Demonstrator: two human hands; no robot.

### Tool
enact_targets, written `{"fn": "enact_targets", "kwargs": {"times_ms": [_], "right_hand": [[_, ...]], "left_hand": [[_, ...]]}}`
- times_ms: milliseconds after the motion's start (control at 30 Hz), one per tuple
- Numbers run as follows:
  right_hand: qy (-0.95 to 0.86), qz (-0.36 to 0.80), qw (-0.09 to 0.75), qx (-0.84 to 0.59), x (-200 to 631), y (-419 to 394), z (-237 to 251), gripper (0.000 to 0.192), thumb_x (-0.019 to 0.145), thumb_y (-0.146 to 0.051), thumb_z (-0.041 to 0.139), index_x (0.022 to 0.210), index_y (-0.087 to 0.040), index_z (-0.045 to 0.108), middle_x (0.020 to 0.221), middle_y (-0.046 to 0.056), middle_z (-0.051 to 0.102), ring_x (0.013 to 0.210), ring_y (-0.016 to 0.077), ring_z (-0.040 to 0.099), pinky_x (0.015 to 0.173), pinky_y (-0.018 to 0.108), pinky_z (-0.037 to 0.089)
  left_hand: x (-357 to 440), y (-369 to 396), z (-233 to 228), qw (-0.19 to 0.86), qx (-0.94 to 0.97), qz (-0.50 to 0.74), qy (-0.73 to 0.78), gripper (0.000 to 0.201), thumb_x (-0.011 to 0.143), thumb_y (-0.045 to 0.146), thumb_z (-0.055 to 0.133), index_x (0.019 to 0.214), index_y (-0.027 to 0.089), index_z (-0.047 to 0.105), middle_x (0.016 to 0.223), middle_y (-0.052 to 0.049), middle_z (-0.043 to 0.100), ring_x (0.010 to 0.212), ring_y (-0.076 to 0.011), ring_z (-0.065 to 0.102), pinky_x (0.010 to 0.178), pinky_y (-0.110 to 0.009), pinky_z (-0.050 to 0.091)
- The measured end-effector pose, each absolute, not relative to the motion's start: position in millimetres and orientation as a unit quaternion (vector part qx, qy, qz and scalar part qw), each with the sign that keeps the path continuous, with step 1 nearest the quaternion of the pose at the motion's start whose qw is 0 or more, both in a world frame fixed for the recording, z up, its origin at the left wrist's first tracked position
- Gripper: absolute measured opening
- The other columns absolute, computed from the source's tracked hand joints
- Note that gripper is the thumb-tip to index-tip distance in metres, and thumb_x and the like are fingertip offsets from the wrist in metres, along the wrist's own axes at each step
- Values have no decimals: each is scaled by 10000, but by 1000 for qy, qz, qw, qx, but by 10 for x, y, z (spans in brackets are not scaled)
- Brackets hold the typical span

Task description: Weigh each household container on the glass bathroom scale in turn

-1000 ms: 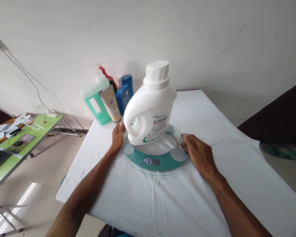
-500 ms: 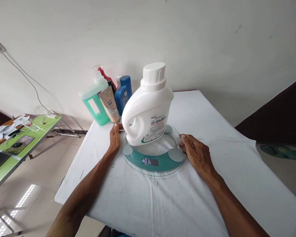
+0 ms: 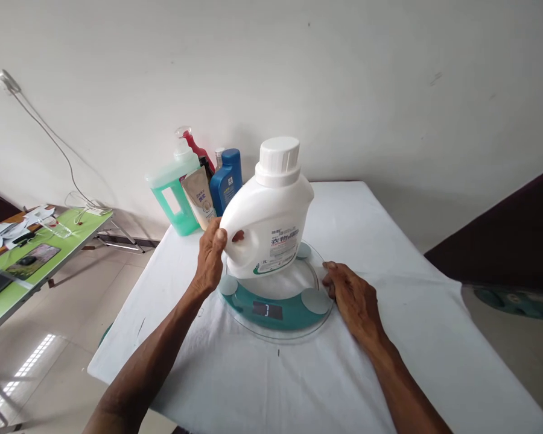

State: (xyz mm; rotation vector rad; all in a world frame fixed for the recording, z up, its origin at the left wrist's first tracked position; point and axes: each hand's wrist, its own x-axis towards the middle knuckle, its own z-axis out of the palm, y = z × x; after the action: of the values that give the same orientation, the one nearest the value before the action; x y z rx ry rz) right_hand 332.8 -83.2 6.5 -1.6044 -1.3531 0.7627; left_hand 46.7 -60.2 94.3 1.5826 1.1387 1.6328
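A large white laundry detergent bottle [image 3: 265, 217] with a ribbed white cap stands over a round glass weighing scale [image 3: 271, 313]. I cannot tell whether its base rests fully on the glass. My left hand [image 3: 211, 253] grips the bottle's handle, thumb in front and fingers passing through the hole behind. On the other side, my right hand [image 3: 350, 295] pinches the scale's right rim, its fingertips partly hidden under the thumb. The scale has a green front band with pale round pads, and its dark display shows a bracket-like mark.
At the back left of the white-covered table [image 3: 326, 374] stand a green liquid jug [image 3: 186, 220], a beige tube [image 3: 200, 193], a blue bottle [image 3: 227, 178] and a red pump bottle [image 3: 199, 147]. A green table [image 3: 45, 265] with papers and a mouse is at far left.
My left hand has moved from the scale's left rim up onto the bottle's handle. The display's digits have given way to a bracket-like mark. My right hand stays at the rim.
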Motion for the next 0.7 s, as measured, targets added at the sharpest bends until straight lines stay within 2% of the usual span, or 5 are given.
{"fn": "enact_targets", "kwargs": {"times_ms": [133, 233, 333, 433, 700], "right_hand": [[-517, 329, 429, -664, 3361, -848, 53, 655, 905, -893, 525, 849, -261, 691, 802, 80, 773, 678, 248, 667, 653, 365, 535], [-503, 329, 413, -684, 3399, -826, 12, 646, 892, -882, 541, 848, -261, 711, 824, 88, 785, 705, 265, 685, 677, 381, 550], [-500, 324, 409, -691, 3431, -783, -37, 664, 880, -888, 542, 866, -257, 750, 799, 82, 772, 700, 271, 684, 700, 401, 553], [-503, 329, 409, -687, 3451, -762, -68, 690, 874, -892, 534, 930, -252, 789, 827, 83, 792, 707, 274, 687, 711, 412, 545], [-504, 316, 391, -702, 3387, -820, 23, 638, 930, -863, 479, 780, -280, 689, 705, 55, 721, 709, 279, 663, 718, 412, 505]], "left_hand": [[586, -620, 1105, 345, 579, 602, 428, 767, 904, 917, 665, 650, 195, 628, 663, -40, 632, 671, -175, 568, 680, -333, 456], [683, -602, 1197, 398, 511, 625, 436, 703, 775, 845, 855, 655, 189, 632, 577, 14, 536, 575, -118, 451, 599, -295, 383], [774, -564, 1238, 438, 446, 653, 427, 630, 646, 724, 997, 710, 172, 700, 626, 11, 575, 585, -108, 461, 571, -276, 374], [796, -540, 1241, 448, 409, 672, 424, 625, 584, 680, 1036, 672, 165, 693, 632, 0, 588, 585, -108, 481, 550, -267, 378], [227, -655, 1426, 346, 355, 740, 456, 704, 546, 751, 1002, 604, 204, 563, 521, 60, 443, 474, -54, 328, 460, -237, 270]]}}
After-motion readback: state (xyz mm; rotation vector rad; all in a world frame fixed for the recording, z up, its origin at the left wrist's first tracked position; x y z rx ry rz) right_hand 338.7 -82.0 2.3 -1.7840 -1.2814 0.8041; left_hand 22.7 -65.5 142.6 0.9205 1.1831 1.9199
